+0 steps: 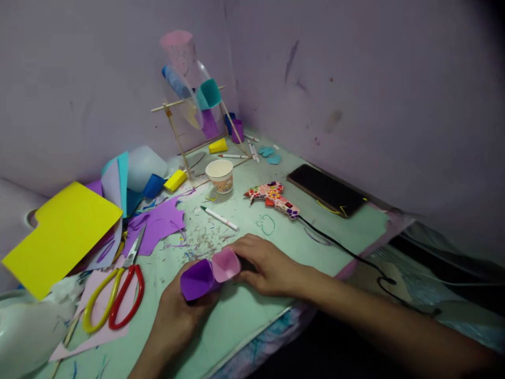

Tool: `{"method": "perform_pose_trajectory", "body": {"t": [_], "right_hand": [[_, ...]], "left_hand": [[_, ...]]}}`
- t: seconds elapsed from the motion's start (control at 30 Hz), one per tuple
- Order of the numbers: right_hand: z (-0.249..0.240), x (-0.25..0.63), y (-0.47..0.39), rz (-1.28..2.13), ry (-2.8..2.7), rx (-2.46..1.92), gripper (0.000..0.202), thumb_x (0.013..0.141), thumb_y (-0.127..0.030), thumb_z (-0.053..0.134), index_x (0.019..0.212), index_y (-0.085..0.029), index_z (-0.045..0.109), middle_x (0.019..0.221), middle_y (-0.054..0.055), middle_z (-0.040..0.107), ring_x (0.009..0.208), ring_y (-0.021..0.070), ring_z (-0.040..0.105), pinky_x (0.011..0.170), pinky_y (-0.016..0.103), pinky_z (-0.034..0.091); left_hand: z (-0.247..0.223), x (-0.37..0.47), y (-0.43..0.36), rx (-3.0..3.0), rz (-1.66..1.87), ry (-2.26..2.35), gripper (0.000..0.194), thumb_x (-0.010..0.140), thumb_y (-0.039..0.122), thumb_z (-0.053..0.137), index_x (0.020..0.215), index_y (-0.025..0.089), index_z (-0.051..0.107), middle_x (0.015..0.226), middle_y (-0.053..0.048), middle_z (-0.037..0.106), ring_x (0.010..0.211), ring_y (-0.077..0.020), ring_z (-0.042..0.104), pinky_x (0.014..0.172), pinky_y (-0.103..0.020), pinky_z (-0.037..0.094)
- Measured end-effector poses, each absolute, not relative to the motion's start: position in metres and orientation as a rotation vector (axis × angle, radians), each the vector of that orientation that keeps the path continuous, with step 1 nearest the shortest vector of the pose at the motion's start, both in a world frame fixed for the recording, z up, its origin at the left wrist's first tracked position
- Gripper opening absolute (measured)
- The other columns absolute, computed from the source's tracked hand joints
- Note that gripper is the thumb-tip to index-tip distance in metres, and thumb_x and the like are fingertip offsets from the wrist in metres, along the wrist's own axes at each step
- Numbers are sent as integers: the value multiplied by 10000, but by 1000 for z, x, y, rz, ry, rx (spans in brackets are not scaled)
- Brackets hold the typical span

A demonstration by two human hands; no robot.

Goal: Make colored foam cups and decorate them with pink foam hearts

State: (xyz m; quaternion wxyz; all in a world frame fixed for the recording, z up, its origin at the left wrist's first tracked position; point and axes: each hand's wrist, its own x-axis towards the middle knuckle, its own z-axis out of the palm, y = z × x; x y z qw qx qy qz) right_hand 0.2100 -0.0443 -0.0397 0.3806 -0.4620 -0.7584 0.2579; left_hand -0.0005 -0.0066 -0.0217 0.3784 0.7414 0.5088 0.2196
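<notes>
Near the table's front edge, my left hand point(183, 305) is wrapped round a purple paper cup point(197, 280), its open end facing the camera. Beside it, touching its right side, is a smaller pink paper cup point(226, 265), which my right hand point(262, 263) grips from the right. Parts of the fingers behind the cups are hidden. Just beyond my hands a white marker with a green tip point(219, 218) lies on the table. To the left rest scissors point(128, 268) with one yellow and one red handle.
A stick frame point(176, 134) bearing coloured cups stands at the back. In front of it is a white paper cup point(219, 176). A patterned glue gun point(275, 197) with a black cord and a phone point(325, 189) lie right. Yellow paper point(65, 231) and purple scraps point(155, 226) spread left.
</notes>
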Motion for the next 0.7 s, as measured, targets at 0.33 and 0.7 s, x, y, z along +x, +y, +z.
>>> {"method": "perform_pose_trajectory", "body": {"t": [0.33, 0.7], "right_hand": [[-38, 213, -45, 670, -1938, -1219, 338, 744, -170, 657, 1072, -123, 588, 1019, 122, 661, 933, 242, 583, 839, 360, 446], [-38, 212, -46, 680, -1959, -1214, 400, 738, -130, 625, 1132, -105, 562, 1058, 136, 647, 982, 258, 564, 873, 398, 426]], "left_hand": [[-21, 1, -4, 1950, 527, 1331, 348, 648, 381, 692, 939, 192, 667, 933, -59, 725, 853, -289, 665, 763, -387, 538], [-18, 5, -7, 1902, 517, 1331, 412, 643, 301, 694, 1033, 174, 650, 1022, -81, 709, 950, -296, 641, 854, -422, 496]]}}
